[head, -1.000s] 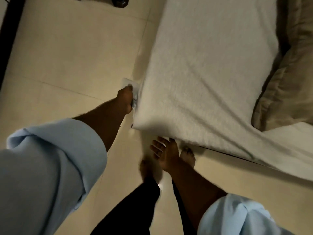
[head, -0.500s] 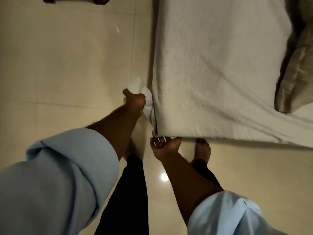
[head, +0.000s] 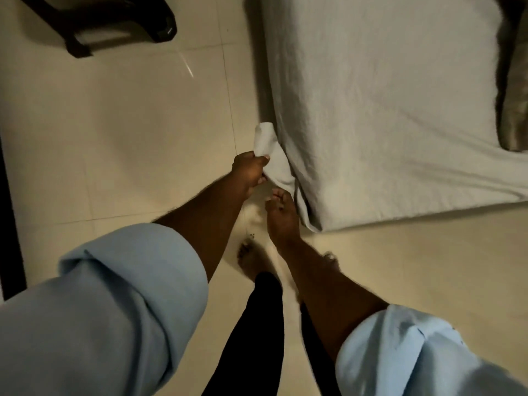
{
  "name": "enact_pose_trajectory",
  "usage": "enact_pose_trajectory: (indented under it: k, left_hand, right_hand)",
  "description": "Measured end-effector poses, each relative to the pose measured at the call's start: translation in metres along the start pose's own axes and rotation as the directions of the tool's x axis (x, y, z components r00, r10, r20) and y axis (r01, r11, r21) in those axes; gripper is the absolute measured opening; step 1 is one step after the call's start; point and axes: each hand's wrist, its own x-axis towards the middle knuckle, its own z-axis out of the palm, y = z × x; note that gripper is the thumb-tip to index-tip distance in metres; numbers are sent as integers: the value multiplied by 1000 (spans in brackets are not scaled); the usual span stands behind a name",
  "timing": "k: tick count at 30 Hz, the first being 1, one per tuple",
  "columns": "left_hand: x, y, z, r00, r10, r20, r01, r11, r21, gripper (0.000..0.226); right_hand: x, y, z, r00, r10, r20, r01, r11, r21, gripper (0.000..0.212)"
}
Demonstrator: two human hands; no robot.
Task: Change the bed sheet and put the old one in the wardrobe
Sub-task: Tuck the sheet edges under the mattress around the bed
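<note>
A white bed sheet (head: 385, 110) covers the mattress, which lies low over the tiled floor at the upper right. At the mattress's near-left corner a bunched end of the sheet sticks up and out. My left hand (head: 249, 170) is shut on that bunched end, just left of the corner. My right hand (head: 281, 214) is right below it, against the sheet's hanging fold at the corner, with its fingers curled. Whether it grips the cloth is not visible.
A tan pillow or blanket (head: 514, 81) lies on the bed at the right edge. A dark piece of furniture (head: 114, 18) stands on the floor at the top left. A dark strip (head: 8, 210) runs along the left edge. My bare feet (head: 251, 261) stand by the corner.
The view has swung, so the mattress corner now sits right of my hands. My left hand keeps its hold on the sheet's corner. My right hand has slid from under the front edge to the corner's left side.
</note>
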Motion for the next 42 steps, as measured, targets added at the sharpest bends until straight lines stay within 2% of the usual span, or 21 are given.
enact_pose_trajectory:
  k: [4,9,12,16,20,21,22,24,26,30,32,34,35,36,37,38,39,40,42]
  left_hand:
    - [2,9,10,998,-45,40,44,998,33,16]
    - [-1,18,25,999,21,38,-27,982,187,21]
    - [0,29,31,999,48,19,-51,971,233,13]
    - [10,26,28,997,-57,51,44,971,237,24]
    - [18,50,33,975,-148,168,105,964,245,14]
    - [16,51,34,960,-198,198,149,960,238,14]
    - [20,59,42,943,-240,229,161,935,315,16]
    - [22,67,41,946,-249,207,175,931,321,23]
    - [30,73,42,943,-267,199,186,919,348,30]
    - [41,85,47,954,-229,193,121,885,450,32]
    - [44,87,53,958,-186,217,58,869,492,24]
    - [42,88,56,968,-151,202,15,834,552,23]
    - [42,89,56,977,-129,172,5,815,580,23]
    - [45,89,58,984,-112,140,5,799,602,22]
    - [44,90,60,987,-125,104,34,783,621,19]
    - [46,88,63,983,-161,84,75,781,621,15]
    - [45,86,67,978,-189,87,95,776,624,6]
    - [44,84,71,971,-214,106,107,789,605,5]
    - [44,78,78,960,-255,115,142,798,586,19]
  right_hand:
    - [9,-19,-8,975,-220,-19,214,962,-169,50]
    - [12,-21,-10,925,-378,-45,353,895,-271,59]
    - [10,-16,-4,952,-307,-12,293,918,-268,74]
    - [16,-11,9,981,-192,-6,182,939,-293,87]
    - [32,-9,36,971,-192,-140,149,951,-271,81]
    - [36,-8,38,977,-150,-152,103,955,-277,82]
    - [43,-10,45,971,-99,-218,38,962,-269,83]
    - [45,-21,50,975,-45,-216,-21,955,-297,81]
    - [55,-30,55,956,-15,-293,-64,963,-260,75]
    - [73,-46,71,919,171,-354,-197,980,-38,76]
    - [83,-48,78,885,291,-363,-226,951,211,71]
    - [88,-56,81,852,364,-375,-160,865,477,52]
    - [88,-62,79,829,413,-377,-108,779,617,35]
    - [86,-69,77,805,473,-358,-45,650,759,19]
    - [85,-73,73,793,532,-297,25,458,889,14]
    - [84,-74,69,807,554,-204,92,223,970,17]
    - [82,-75,66,833,538,-130,161,-11,987,24]
    - [81,-77,65,854,512,-91,213,-186,959,33]
    - [84,-80,60,867,493,-72,297,-395,870,42]
